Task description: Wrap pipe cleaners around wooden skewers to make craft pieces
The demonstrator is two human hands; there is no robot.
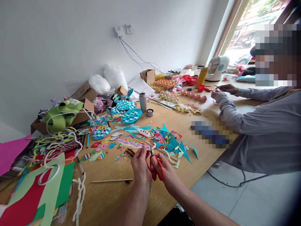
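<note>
My right hand (pixel 167 172) is closed around red-handled scissors (pixel 161 171), their blades pointing up and away from me. Close beside it, my left hand (pixel 140 162) pinches a fuzzy purple and white strand (pixel 131 144) that looks like a pipe cleaner. The blades are at the fingertips of the left hand; whether they touch the strand I cannot tell. Just beyond lie dark brown curled bits (pixel 130 152) and a white glue tube (pixel 143 132). Colored paper scraps (pixel 168 142) spread to the right. Several paper fish (pixel 98 156) lie to the left.
Colored paper sheets (pixel 53 188) and a tangle of fuzzy strands (pixel 54 144) cover the left side. A thin wooden stick (pixel 111 181) lies near me. A steel bottle (pixel 143 103) stands behind blue wavy paper pieces (pixel 131 116). A person in a grey sleeve (pixel 246 116) works at right.
</note>
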